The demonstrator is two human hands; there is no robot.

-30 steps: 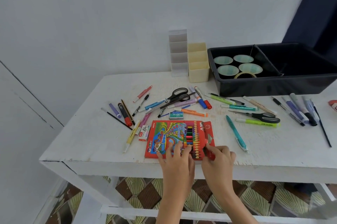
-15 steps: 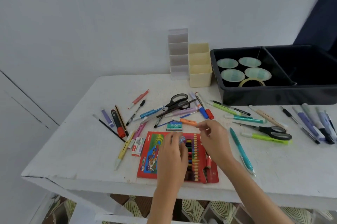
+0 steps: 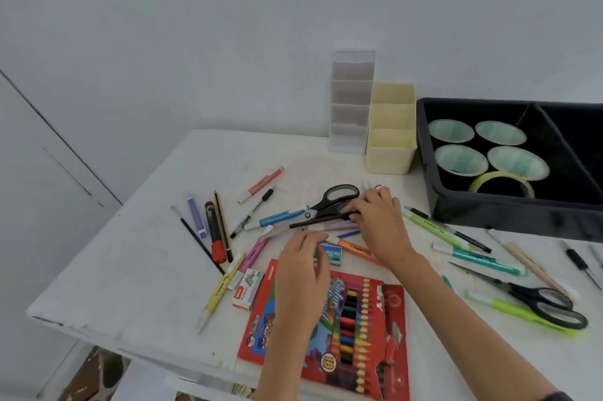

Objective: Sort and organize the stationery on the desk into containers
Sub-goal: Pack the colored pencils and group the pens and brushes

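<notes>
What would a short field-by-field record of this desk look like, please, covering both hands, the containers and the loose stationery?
Left hand: loosely curled over the red cardboard crayon pack, beside a small teal box; nothing visibly held.
Right hand: fingertips on the pen pile at the black-handled scissors; grip unclear.
Containers: white tiered plastic organiser, cream three-compartment plastic holder, black divided plastic tray.
Tray contents: four pale green round items, one yellowish tape ring, left compartment.
Loose: pens and markers across the white wooden desk; second scissors at right.

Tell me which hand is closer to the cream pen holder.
Right. The right hand is at the scissors in front of the cream pen holder; the left hand is farther off, by the crayon pack.
</notes>
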